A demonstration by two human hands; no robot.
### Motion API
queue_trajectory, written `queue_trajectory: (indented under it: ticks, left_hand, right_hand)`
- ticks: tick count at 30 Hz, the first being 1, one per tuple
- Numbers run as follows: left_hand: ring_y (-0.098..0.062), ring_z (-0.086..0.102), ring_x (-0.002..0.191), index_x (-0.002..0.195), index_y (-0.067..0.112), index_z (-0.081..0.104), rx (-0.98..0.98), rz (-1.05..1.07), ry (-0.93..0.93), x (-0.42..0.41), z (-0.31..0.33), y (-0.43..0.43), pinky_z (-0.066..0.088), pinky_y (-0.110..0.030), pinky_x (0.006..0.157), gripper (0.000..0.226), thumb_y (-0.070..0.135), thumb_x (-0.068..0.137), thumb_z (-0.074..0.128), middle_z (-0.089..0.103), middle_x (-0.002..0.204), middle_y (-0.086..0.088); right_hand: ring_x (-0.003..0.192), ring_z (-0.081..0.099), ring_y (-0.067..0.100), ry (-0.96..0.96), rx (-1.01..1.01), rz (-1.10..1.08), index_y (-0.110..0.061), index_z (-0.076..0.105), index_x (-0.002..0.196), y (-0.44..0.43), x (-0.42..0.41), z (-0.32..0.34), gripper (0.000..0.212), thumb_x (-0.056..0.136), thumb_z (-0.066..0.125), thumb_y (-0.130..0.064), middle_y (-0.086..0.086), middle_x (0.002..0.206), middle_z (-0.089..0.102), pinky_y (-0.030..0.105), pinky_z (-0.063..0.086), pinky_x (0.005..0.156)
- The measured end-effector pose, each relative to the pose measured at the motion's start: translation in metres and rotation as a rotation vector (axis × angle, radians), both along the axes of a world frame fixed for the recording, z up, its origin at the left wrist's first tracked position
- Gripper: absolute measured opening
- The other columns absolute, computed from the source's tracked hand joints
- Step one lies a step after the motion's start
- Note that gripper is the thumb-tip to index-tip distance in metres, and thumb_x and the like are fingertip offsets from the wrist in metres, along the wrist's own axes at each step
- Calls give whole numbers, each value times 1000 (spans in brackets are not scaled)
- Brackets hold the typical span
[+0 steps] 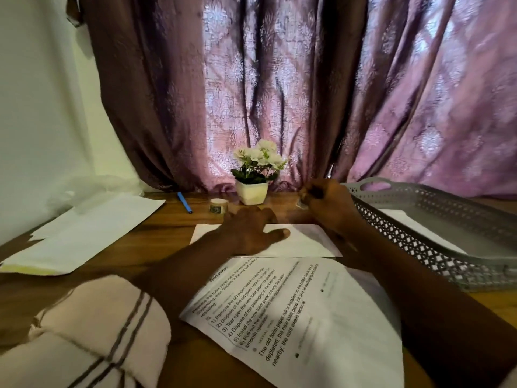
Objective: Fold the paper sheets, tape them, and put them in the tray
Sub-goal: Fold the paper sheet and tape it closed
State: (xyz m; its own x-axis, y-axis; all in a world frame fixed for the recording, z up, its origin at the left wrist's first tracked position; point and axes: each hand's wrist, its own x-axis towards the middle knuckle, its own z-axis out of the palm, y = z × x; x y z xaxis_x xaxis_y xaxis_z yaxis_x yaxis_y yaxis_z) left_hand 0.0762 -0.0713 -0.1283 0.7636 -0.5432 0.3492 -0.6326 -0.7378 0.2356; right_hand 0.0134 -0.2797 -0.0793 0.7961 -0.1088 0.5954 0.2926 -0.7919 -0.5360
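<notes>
A folded white paper sheet [302,242] lies on the wooden table in front of me. My left hand [251,228] presses flat on its left part, fingers spread. Just beyond the sheet's far right corner, my right hand [324,203] is closed around a small tape roll [302,202], partly hidden by the fingers. The grey perforated tray [436,228] stands at the right and holds a white folded sheet [411,222]. A printed sheet [293,309] lies near me. A stack of blank sheets [84,233] sits at the left.
A second tape roll [218,205] and a blue pen [184,202] lie near a white flower pot [251,191] at the back. A purple curtain [279,93] hangs behind the table. A rolled cream towel [103,331] rests near my left forearm.
</notes>
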Motion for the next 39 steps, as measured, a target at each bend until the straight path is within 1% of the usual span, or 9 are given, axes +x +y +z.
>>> queue_trajectory:
  ticks: [5,8,10,15,23,25,29,34,39]
  left_hand:
    - [-24,56,121,109,50,55,-32,15,65,10,-12,-7,43,-57,104,79,106,63,23,63,124,7]
    - [-22,51,126,116,49,56,-30,34,79,13,-15,-8,40,-54,107,81,103,64,27,59,131,7]
    - [-22,54,124,112,51,56,-37,20,68,13,-15,-8,42,-54,106,81,106,61,24,60,127,8]
    - [-21,55,125,114,51,57,-50,24,49,14,-13,-7,44,-53,105,90,109,55,21,62,131,10]
    - [-20,57,124,115,48,59,-53,14,47,12,-12,-6,45,-53,104,91,108,56,23,63,129,9]
    - [-19,59,120,113,48,59,-60,1,41,13,-13,-5,46,-52,103,89,108,58,24,65,126,9]
    - [-20,59,120,114,47,59,-47,10,39,10,-11,-6,46,-52,102,93,108,56,21,64,127,9]
    - [-20,56,125,121,45,59,-23,23,43,6,-8,-5,44,-53,104,85,101,65,28,62,132,8]
    - [-21,53,129,125,44,58,-1,43,63,-1,-5,-5,42,-54,106,85,97,65,28,60,136,7]
  right_hand:
    - [81,72,19,93,143,59,-23,78,81,-41,-3,-15,3,81,80,-21,2,83,77,36,55,84]
    - [61,65,8,188,307,126,-16,77,78,-45,-9,-35,18,88,75,-1,3,73,74,33,51,71]
    - [62,64,13,227,331,165,-18,77,76,-46,-9,-39,20,87,77,-2,13,75,74,33,50,68]
    - [65,59,20,247,243,211,-21,79,75,-45,-8,-36,17,88,79,-10,22,83,76,30,48,63]
    - [58,62,37,244,163,199,-20,81,75,-46,-1,-41,14,88,79,-15,17,74,76,45,54,60]
    - [75,70,46,236,107,197,-25,81,77,-47,0,-42,12,87,80,-20,12,78,78,55,60,72]
    - [84,76,22,210,65,182,-23,79,79,-45,-3,-40,14,88,78,-13,1,84,80,40,62,84]
    - [66,66,-6,191,54,198,1,78,92,-39,-9,-39,6,91,74,-3,5,85,77,11,53,69]
    - [73,68,0,165,-8,149,-7,80,91,-36,-11,-39,4,90,77,-8,0,85,78,16,56,73]
